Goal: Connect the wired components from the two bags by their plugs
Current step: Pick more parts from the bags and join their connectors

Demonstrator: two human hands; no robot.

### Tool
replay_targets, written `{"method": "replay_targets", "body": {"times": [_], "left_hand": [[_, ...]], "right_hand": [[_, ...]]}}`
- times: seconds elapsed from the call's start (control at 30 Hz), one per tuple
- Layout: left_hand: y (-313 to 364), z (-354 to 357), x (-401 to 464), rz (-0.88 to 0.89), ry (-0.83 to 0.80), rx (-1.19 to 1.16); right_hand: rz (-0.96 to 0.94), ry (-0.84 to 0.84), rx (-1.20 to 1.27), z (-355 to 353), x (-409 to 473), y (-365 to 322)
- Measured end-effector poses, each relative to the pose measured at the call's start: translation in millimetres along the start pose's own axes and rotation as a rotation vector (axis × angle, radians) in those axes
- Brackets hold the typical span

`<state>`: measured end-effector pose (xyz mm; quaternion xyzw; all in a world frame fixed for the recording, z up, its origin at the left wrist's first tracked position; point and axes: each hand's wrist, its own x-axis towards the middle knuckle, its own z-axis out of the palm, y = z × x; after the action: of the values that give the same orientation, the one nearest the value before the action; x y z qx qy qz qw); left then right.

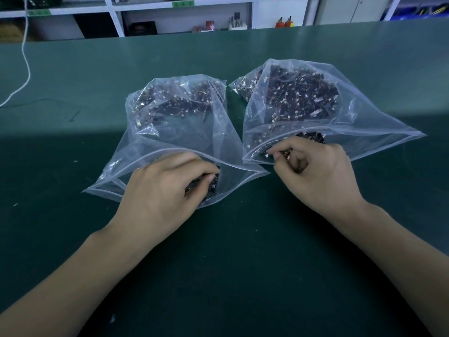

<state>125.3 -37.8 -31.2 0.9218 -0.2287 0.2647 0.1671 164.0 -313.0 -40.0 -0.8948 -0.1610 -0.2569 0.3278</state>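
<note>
Forearms: two bare forearms reached in from the near edge across the dark green table (pixel 73 69).
Left hand: the left hand (pixel 165 190) sat in the mouth of the left clear plastic zip bag (pixel 170 132), fingers curled and pinching a small black wired component (pixel 213 184) just inside the opening.
Right hand: the right hand (pixel 320 176) was at the mouth of the right clear plastic zip bag (pixel 352 122), fingers curled around a small dark piece with thin wires and a white plug (pixel 283 154); exactly how much it held could not be told.
Bags: both lay flat side by side, mouths toward the person, each with a dark heap of components with white plugs piled toward its far end.
Stage: judged as picking one piece from each bag; nothing was joined yet.
Risk, tangling: thin wires in the heaps looked intertwined, so a lifted piece could drag neighbours out onto the table.
Risk, bag: neither bag was held down, so a pull could slide or lift it.
Risk, plugs: tiny connectors could be mated skewed or gripped by the wire, straining it.
Background: a white cord (pixel 25 57) hung at far left, with white shelving (pixel 114 18) behind.
</note>
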Motion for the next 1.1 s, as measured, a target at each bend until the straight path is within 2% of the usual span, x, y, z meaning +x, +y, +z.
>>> {"method": "replay_targets", "body": {"times": [0.4,0.63,0.73,0.93,1.1], "left_hand": [[11.0,-3.9,1.5,0.006,0.075,-0.132],[17.5,-0.4,1.4,0.110,0.127,-0.264],[24.4,2.5,-0.7,0.100,0.128,-0.376],[30.9,6.9,-4.9,-0.031,0.083,-0.690],[28.6,8.1,-6.4,-0.056,0.062,-0.634]], "right_hand": [[-0.240,-0.043,0.187,3.6,-6.2,-12.8],[-0.321,-0.207,0.249,2.8,-9.7,-16.7],[-0.350,-0.246,0.281,2.0,-10.5,-18.8],[-0.384,-0.152,0.294,5.8,-8.2,-14.2],[-0.396,-0.095,0.271,7.9,-8.8,-12.0]]}}
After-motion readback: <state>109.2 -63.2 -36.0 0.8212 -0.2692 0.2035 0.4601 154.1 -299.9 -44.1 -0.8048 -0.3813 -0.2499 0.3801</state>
